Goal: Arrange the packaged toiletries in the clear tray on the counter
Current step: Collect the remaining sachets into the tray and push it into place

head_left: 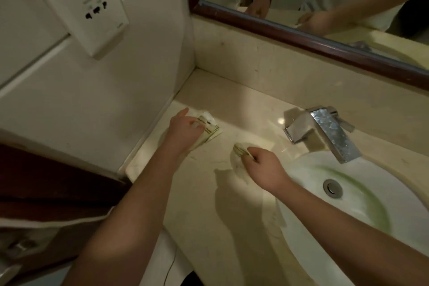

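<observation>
Curling its fingers round a stack of pale packets (210, 126) near the wall corner of the beige tabletop (232, 216), the left hand (185, 130) holds them low against the surface. The right hand (264, 169) pinches another small packet (241, 152) just beside the rim of the white sink (301, 183), apart from the stack. A chrome faucet (325, 132) stands behind the right hand at the basin's back edge, a dark-framed mirror (301, 37) runs along the wall above, and a socket plate (97, 11) hangs on the tiled side wall.
</observation>
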The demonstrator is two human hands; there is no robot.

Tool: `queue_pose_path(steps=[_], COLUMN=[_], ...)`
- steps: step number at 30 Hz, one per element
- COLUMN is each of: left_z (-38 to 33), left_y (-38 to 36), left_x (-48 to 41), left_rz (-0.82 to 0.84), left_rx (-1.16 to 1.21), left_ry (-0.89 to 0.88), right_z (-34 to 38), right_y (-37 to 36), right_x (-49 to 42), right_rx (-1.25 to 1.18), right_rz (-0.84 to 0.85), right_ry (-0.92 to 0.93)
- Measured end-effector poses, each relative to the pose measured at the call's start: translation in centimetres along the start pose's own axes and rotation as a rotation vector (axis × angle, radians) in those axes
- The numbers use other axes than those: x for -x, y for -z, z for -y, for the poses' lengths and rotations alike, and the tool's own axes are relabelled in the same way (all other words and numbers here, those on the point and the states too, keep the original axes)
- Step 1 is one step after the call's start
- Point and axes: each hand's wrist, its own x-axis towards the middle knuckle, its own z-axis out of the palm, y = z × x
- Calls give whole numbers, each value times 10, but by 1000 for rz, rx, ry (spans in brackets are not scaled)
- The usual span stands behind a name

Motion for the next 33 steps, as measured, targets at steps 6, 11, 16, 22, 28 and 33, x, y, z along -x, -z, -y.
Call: queue_pose_path(steps=[6,11,16,22,28,33], left_z=[-13,-22,-64,-109,-142,-178], left_y=[-14,-19,-34,-71,-128,-202], left_x=[-14,1,58,141,224,309], left_rz=[24,29,155,372,450,494], left_rx=[-313,-130,246,501,515,511], left_ry=[-29,-19,-90,-132,-145,-150], right_z=[2,-11,-26,-49,-120,-199], right_y=[19,34,43,65,79,93], right_x=[21,49,85,161,270,375], right_rx=[-905,-1227,-1323,-1440,-1531,-1566], right_rz=[55,81,3,-199,-428,-642], right_ry=[-355,-396,-370,-386,-480,-572])
